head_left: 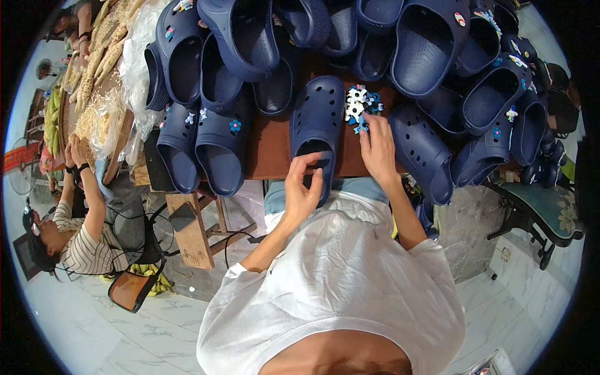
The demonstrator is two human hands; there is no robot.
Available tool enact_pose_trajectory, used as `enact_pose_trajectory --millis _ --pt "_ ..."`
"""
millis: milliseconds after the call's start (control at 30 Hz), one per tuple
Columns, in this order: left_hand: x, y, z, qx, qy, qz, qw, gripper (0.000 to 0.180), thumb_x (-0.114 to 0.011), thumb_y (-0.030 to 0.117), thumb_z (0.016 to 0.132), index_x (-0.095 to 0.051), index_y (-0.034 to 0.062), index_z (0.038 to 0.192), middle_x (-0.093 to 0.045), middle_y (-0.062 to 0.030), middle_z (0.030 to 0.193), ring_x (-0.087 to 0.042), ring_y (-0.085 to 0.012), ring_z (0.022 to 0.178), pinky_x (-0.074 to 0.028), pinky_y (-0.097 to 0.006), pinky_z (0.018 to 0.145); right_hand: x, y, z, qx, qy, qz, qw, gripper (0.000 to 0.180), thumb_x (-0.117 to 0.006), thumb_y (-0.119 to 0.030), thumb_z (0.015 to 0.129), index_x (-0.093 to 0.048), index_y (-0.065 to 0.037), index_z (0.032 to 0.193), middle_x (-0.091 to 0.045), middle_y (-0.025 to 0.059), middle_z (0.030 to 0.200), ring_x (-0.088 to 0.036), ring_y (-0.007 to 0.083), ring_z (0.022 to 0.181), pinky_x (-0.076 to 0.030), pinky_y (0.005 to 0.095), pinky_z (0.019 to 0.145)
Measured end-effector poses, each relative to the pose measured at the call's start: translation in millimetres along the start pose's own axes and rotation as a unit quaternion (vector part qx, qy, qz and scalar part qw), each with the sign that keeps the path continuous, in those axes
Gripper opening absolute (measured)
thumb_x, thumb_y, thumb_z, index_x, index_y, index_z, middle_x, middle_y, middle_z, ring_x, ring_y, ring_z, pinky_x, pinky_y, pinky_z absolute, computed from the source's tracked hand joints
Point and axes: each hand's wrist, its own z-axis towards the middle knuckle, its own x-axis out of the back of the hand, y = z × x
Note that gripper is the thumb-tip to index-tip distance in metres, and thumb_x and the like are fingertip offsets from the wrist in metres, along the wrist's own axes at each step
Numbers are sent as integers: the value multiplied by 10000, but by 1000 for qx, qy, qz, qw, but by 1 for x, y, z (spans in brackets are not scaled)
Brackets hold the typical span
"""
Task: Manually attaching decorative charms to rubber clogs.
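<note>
A navy clog (315, 115) with round holes lies in front of me, toe pointing away, on the brown table top (269, 153). Over its foot opening rests my left hand (304, 184), fingers bent, with a gap between thumb and forefinger and nothing visible between them. To the right of the clog sits a small pile of shoe charms (357, 103), white, black and blue. My right hand (379, 147) reaches to the near edge of that pile, fingers stretched out, the fingertips at a light-blue charm. Its undersides are hidden.
More navy clogs (424, 47) are heaped across the far side; a charmed pair (219, 153) lies left and a plain clog (420, 153) right. A wooden stool (189, 231) carries a phone (182, 216). Another person (87, 231) works at the left beside corn cobs (103, 62).
</note>
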Motion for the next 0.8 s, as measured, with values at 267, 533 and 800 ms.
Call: enact_pose_trajectory --millis 267,533,800 --pt "-36 -19 8 56 -5 -118 991 449 -511 54 992 -421 -61 1417 -510 -158 1384 -503 -241 1269 -389 -351 1067 -19 4 19 26 -29 -53 998 447 -707 -80 828 -557 -29 1246 -550 160 1128 -547 359 1018 -455 468 853" --pt "-55 -33 56 275 89 -239 927 313 -487 98 977 -560 -28 1254 -617 -111 1136 -573 -199 1039 -459 -330 941 -16 11 24 5 -55 -67 996 342 -743 -68 780 -582 -49 1081 -566 133 1066 -560 345 977 -449 456 790" --pt "-38 39 133 -13 7 286 958 283 -513 211 943 -683 69 1119 -663 -199 1175 -618 -372 1107 -495 -456 918 -13 16 26 13 -9 -45 999 195 -655 -118 873 -603 -20 1033 -603 159 979 -562 361 932 -449 465 802"
